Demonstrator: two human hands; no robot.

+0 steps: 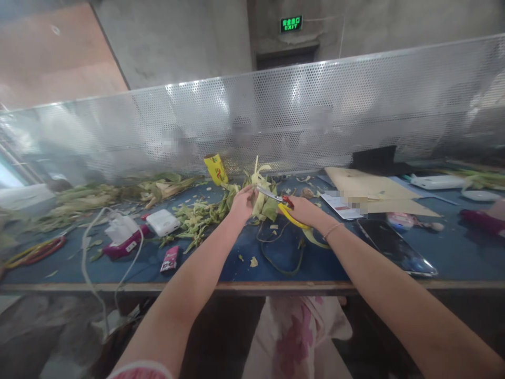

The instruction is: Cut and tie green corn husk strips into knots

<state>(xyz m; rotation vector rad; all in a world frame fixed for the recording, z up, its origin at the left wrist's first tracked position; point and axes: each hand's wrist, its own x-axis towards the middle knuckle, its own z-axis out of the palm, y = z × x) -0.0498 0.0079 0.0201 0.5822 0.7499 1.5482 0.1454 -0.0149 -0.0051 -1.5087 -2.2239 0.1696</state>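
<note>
My right hand (303,211) grips a pair of scissors (290,210) with yellow and red handles. The metal blades point left, toward a pale green leafy stalk (261,176). Around that stalk my left hand (244,201) is closed, holding it upright above the table. Its lower leaves hang down between the hands. Left of my left hand lies a heap of cut green plant pieces (197,218). Whether the blades are parted on the stalk is too small to tell.
A phone (394,245) and papers (366,184) lie to the right. On the left are a white power bank (163,222), a purple tissue holder (125,241), a white cable (83,252) and another pair of scissors (37,252). A perforated metal screen (276,116) stands behind the blue table (232,268).
</note>
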